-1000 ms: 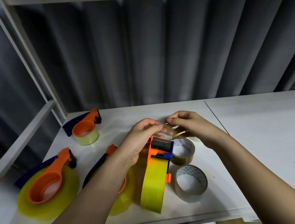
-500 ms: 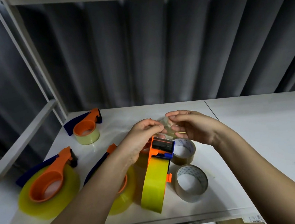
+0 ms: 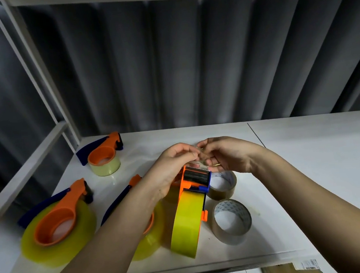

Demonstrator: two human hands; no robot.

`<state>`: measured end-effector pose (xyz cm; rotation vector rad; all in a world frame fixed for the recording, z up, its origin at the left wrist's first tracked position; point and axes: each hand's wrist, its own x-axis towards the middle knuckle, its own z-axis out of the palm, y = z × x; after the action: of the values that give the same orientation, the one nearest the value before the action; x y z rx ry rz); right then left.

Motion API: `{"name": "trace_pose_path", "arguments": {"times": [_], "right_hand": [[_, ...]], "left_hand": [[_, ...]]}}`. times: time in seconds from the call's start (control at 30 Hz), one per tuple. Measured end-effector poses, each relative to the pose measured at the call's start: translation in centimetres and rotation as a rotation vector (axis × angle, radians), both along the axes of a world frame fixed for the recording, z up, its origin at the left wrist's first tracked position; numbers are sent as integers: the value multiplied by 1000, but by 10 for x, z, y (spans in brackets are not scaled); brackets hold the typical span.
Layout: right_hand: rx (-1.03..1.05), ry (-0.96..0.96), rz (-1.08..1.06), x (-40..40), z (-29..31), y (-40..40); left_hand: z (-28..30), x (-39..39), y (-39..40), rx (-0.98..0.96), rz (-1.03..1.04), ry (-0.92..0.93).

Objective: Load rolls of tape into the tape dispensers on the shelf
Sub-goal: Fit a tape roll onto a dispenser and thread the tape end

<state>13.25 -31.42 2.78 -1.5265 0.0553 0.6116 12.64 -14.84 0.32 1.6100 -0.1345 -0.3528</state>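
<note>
An orange and blue tape dispenser point(image 3: 196, 180) with a yellow roll point(image 3: 187, 223) stands upright on edge on the white shelf point(image 3: 312, 166). Over its cutter head, my left hand point(image 3: 173, 166) and my right hand point(image 3: 223, 153) pinch the clear tape end point(image 3: 201, 163) between their fingertips. Two loose brownish tape rolls lie to the right: one point(image 3: 224, 186) behind the dispenser head, one point(image 3: 231, 222) nearer me.
Three more loaded dispensers lie flat on the left: a small one at the back point(image 3: 102, 155), a large one point(image 3: 56, 224) at the front left, and one point(image 3: 145, 236) partly under my left forearm. The shelf frame post point(image 3: 32, 70) rises at left. A cardboard box corner point(image 3: 293, 269) shows below.
My right hand has drawn in toward my left hand, and both now hold the tape end close together above the cutter. The dispenser has stayed in place.
</note>
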Motion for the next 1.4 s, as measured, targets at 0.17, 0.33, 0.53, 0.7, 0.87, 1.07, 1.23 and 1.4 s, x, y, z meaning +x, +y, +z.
{"name": "trace_pose_path", "arguments": {"times": [0.17,0.33,0.53,0.7,0.87,1.07,1.23,1.4], "right_hand": [[2,18,20,3,1,-1],[-58,-11,44,3,2,-1],[-163,-73,48,3,3,-1],[-348,-165,-40,0,3,1],[-351,-593,-219,-19,1,0],[-530,-823,-81,-23,-8,-4],[-432,-694,-106,-22,-7,0],[-376,-563,-111,-25,-2,4]], "left_hand": [[-2,1,-3,9,19,20],[-3,2,-1,13,31,21],[-1,0,0,39,5,-19],[-2,1,-1,45,12,26],[-1,3,-1,16,-1,38],[-2,6,-3,6,3,78],[-4,9,-3,-20,24,114],[-6,8,-4,-65,57,136]]}}
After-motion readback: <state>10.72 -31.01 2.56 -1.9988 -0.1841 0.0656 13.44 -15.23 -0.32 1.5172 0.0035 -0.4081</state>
